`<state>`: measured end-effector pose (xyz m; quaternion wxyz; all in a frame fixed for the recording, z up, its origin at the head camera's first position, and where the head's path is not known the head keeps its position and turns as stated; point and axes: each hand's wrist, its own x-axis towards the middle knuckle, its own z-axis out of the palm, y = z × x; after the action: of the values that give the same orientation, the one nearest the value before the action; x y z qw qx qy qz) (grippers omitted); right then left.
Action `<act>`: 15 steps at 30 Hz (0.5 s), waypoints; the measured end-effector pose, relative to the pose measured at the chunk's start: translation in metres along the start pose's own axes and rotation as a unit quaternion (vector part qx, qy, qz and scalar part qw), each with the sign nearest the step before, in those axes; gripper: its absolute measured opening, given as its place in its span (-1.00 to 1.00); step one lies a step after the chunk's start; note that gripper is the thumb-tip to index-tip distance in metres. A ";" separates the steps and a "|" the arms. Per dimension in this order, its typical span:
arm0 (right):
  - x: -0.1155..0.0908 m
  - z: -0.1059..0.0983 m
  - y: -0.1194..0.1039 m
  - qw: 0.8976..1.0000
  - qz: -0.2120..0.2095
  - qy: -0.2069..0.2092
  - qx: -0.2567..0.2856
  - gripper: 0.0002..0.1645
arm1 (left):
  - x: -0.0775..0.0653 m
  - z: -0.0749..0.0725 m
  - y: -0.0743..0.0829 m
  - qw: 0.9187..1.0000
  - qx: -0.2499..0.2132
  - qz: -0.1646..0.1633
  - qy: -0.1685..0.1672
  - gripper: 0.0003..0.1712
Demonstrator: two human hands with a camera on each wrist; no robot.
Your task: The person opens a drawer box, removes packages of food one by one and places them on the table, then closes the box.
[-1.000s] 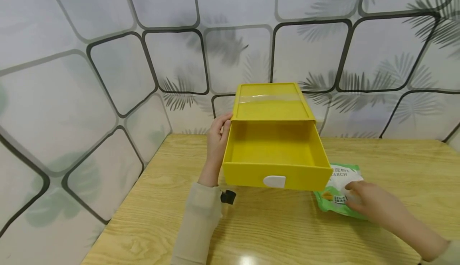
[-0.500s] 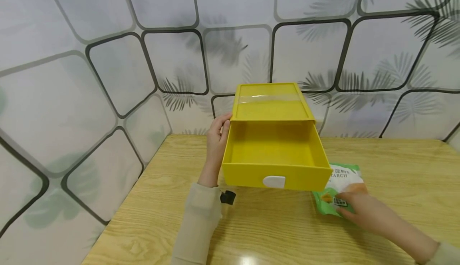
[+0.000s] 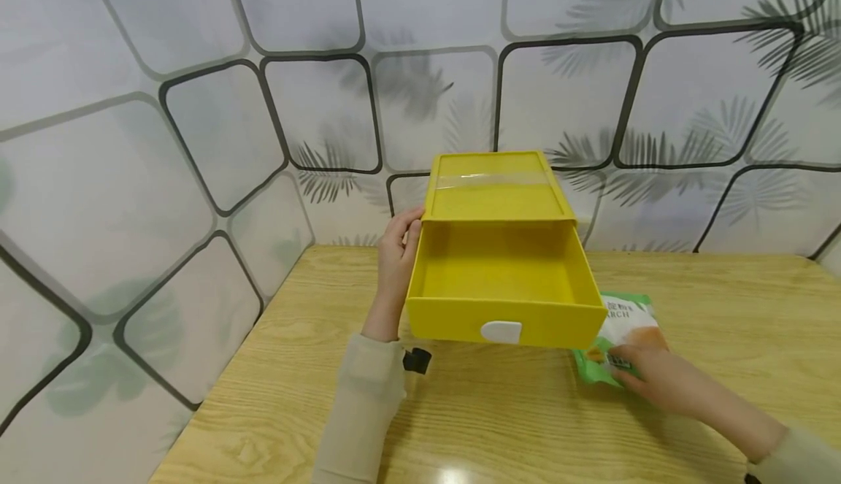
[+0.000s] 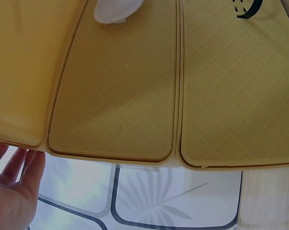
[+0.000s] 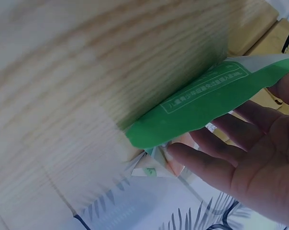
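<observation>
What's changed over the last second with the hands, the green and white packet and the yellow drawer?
The right hand moved left across the packet, which slid slightly left and away from the person. Whether the fingers have taken a firm hold is unclear. The left hand stayed at the yellow unit's side, and the drawer stayed pulled out.
</observation>
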<state>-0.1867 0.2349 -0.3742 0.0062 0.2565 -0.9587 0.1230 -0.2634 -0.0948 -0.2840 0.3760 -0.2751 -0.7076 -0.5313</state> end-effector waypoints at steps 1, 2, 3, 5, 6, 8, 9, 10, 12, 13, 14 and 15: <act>0.001 0.000 0.002 1.000 -0.002 0.002 -0.001 -0.63 | 0.000 0.000 0.000 1.000 -0.001 0.001 -0.001 -0.75; 0.003 0.000 0.004 1.000 -0.010 0.006 -0.003 -0.64 | 0.000 0.000 0.000 1.000 0.000 0.001 0.000 -0.75; 0.005 0.000 0.006 1.000 -0.016 0.011 -0.005 -0.66 | 0.000 0.000 -0.001 1.000 -0.001 0.001 0.000 -0.75; 0.009 0.000 0.009 0.999 -0.034 0.018 -0.004 -0.70 | 0.000 0.000 -0.001 1.000 -0.002 0.001 0.000 -0.75; 0.011 -0.001 0.010 0.999 -0.037 0.019 -0.003 -0.70 | 0.000 0.000 -0.001 1.000 -0.003 0.000 0.000 -0.75; 0.015 -0.002 0.012 0.999 -0.040 0.020 -0.001 -0.69 | 0.000 0.000 -0.001 1.000 -0.003 0.000 0.000 -0.75; 0.018 -0.002 0.013 0.999 -0.038 0.019 0.001 -0.69 | 0.000 0.000 -0.001 1.000 -0.002 -0.001 0.000 -0.75; 0.020 -0.002 0.014 0.999 -0.033 0.012 0.004 -0.68 | 0.000 0.000 -0.001 1.000 -0.001 -0.001 -0.001 -0.75; 0.024 -0.002 0.017 1.000 -0.025 0.002 0.005 -0.69 | 0.000 0.000 0.000 1.000 0.002 -0.001 0.001 -0.75; 0.025 -0.003 0.018 1.000 -0.022 -0.002 0.008 -0.71 | 0.000 0.000 0.001 1.000 0.003 0.000 0.002 -0.76; 0.027 -0.002 0.019 1.000 -0.023 -0.002 0.011 -0.73 | 0.000 0.000 0.001 1.000 0.004 0.000 0.003 -0.76; 0.029 -0.002 0.020 1.000 -0.021 -0.003 0.018 -0.74 | 0.000 0.000 0.002 1.000 0.004 0.001 0.002 -0.76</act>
<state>-0.2218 0.2381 -0.3744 0.0008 0.2768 -0.9507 0.1395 -0.2621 -0.0946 -0.2830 0.3789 -0.2733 -0.7087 -0.5287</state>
